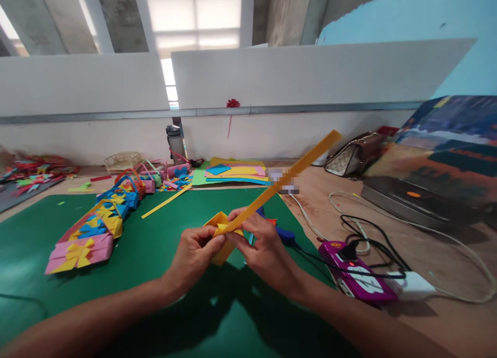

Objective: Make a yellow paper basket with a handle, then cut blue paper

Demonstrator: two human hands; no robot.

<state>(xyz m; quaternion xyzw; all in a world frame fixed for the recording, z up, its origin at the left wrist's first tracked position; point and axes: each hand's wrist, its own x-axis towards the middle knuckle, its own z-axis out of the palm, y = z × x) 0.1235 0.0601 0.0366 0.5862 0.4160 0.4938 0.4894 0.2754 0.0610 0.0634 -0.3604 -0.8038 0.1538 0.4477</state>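
Both hands meet over a small folded yellow paper box (221,258), above the green mat (151,275). A long yellow paper strip (295,169) slants up to the right from the box's edge. My left hand (194,249) is closed, its thumb and fingers pinching the box where the strip's lower end lies. My right hand (264,244) is closed at the same spot, thumb and fingers on the strip's end. The fingers partly cover the box and the join. Just behind the right hand lies a blue-handled tool (286,237) with a dark cord, largely hidden.
Finished paper baskets with bows (83,252) line the mat's left side. Coloured paper sheets (236,172) and a loose yellow strip (166,201) lie at the back. On the right are a purple power strip (355,272), tangled cords and a dark case (404,200). A bottle (176,143) stands behind.
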